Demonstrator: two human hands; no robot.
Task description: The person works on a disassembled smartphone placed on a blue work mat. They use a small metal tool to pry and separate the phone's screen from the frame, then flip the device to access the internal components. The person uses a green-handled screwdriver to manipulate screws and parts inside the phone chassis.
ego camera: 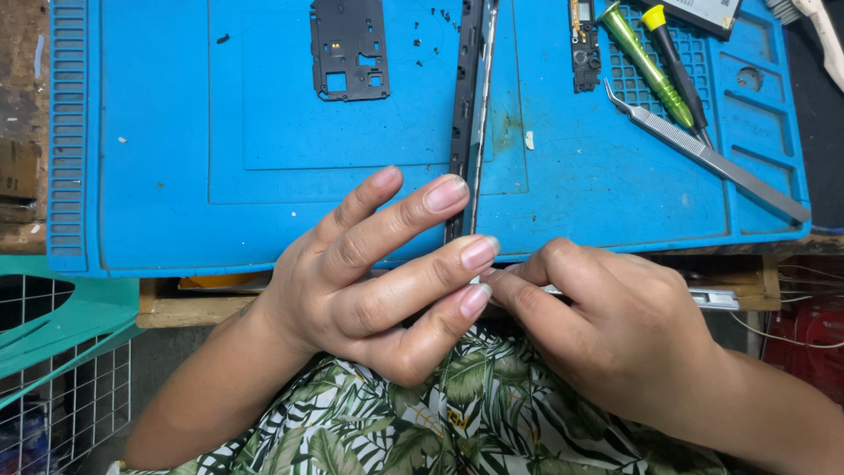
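A blue work mat on a worn wooden bench, seen from above.

The blue mat point(158, 132) covers most of the wooden bench point(22, 97), whose scuffed brown top shows along the far left edge and as a pale front edge near the middle. The mat has a ribbed strip down its left side and a grid of small trays at its far right. Even, soft light falls over it, with no hard shadows. Near left, below the bench, stands a white wire rack point(61, 396) with a green plastic piece point(61, 325) lying across it. Near right, under the bench edge, thin wires point(804, 339) run before something red point(813, 352).
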